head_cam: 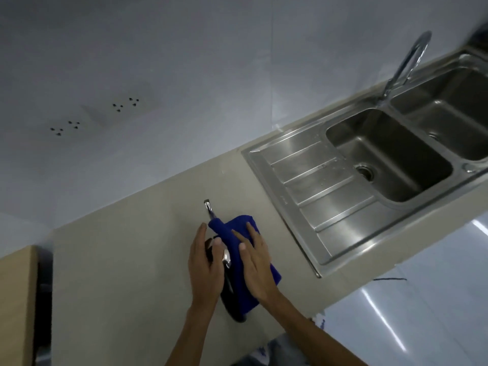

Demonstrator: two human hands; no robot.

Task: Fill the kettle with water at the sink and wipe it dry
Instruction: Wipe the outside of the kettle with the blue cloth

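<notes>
Head view, ordered from near to far. Nearest, we see two bare forearms reaching onto the beige worktop (126, 249). Our left hand (204, 270) lies on the kettle (232, 299), its grip curled around the dark upper part, fingers closed on it. Our right hand (257, 262) presses a blue cloth (237, 233) flat against the kettle's right side, fingers spread and extended rather than clenched; the palm pins the cloth in place. We note that the kettle stands on the worktop left of the sink, mostly hidden by cloth and hands; its thin metal spout (208, 207) projects from the far end. Farther right, we see the steel sink (311, 180), with ribbed drainer, two basins and a drain. Beyond it rises the curved tap (406, 62). Farthest, we see a pale wall (158, 62) bearing small dark holes.
</notes>
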